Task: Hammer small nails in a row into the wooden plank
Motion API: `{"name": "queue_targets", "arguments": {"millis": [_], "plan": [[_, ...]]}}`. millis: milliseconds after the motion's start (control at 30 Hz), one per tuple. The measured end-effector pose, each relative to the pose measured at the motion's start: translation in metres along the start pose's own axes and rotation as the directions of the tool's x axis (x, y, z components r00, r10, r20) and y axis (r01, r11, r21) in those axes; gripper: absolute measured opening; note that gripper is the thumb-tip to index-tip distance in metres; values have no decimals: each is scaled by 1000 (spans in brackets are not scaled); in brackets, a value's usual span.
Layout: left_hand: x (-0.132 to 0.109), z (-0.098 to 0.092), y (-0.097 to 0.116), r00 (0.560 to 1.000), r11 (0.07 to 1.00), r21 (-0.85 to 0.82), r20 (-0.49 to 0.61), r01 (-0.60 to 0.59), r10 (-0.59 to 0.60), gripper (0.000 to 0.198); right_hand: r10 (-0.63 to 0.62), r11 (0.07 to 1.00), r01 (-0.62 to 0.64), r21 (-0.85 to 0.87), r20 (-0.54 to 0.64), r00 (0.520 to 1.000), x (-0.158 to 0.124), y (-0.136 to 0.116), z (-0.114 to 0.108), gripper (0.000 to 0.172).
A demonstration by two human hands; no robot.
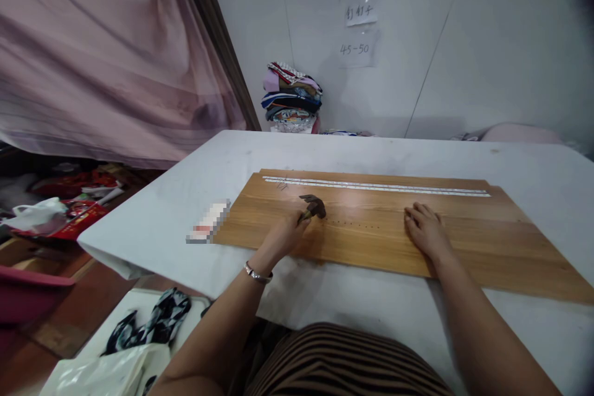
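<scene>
My left hand (284,236) is closed around the handle of a small hammer (314,205), whose dark head hovers just over a long wooden board (464,241). A row of small nails or dots (359,223) runs across the board to the right of the hammer head. My right hand (427,229) lies flat on the board with its fingers stretched out, holding nothing. A white strip (380,186) runs along the board's far edge. A bracelet sits on my left wrist.
The board lies on a white-covered table (176,216). A small blurred box (208,221) rests left of the board. Folded clothes (291,99) are stacked at the wall. A pink curtain (102,55) hangs left, with clutter and bags on the floor below.
</scene>
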State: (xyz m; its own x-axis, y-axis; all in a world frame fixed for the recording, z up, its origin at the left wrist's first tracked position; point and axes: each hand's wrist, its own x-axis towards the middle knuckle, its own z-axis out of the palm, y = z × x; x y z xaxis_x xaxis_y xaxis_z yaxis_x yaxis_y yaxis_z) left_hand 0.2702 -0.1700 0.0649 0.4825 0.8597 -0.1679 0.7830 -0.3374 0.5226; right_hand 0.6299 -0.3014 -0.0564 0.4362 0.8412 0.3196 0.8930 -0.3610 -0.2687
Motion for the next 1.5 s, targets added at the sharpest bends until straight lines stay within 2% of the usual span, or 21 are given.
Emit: {"name": "queue_targets", "arguments": {"millis": [167, 400, 567, 800, 1033, 1333, 1500], "plan": [[1, -2, 0, 999, 1000, -23, -35, -8, 7, 27, -1, 1000, 1, -15, 19, 1000, 1, 0, 0, 44], [1, 3, 0, 1000, 1000, 24, -2, 2, -2, 26, -14, 999, 15, 33, -19, 1000, 0, 0, 0, 39], [0, 1, 1, 1000, 1000, 11, 12, 0, 0, 28, 2, 1000, -2, 17, 5, 1000, 0, 1, 0, 42], [1, -2, 3, 1000, 999, -31, -21, 21, -22, 26, -6, 1000, 6, -5, 5, 1000, 0, 1, -1, 42], [-1, 2, 3, 1000, 1000, -8, -17, -13, 13, 24, -2, 1000, 2, -18, 19, 1000, 1, 2, -2, 45], [-2, -2, 4, 999, 998, -63, -46, -29, 26, 24, -7, 1000, 8, -1, 3, 1000, 2, 4, 0, 43], [-3, 2, 4, 1000, 999, -33, -26, -5, 5, 23, 3, 1000, -3, -1, 8, 1000, 2, 4, 1, 44]]}}
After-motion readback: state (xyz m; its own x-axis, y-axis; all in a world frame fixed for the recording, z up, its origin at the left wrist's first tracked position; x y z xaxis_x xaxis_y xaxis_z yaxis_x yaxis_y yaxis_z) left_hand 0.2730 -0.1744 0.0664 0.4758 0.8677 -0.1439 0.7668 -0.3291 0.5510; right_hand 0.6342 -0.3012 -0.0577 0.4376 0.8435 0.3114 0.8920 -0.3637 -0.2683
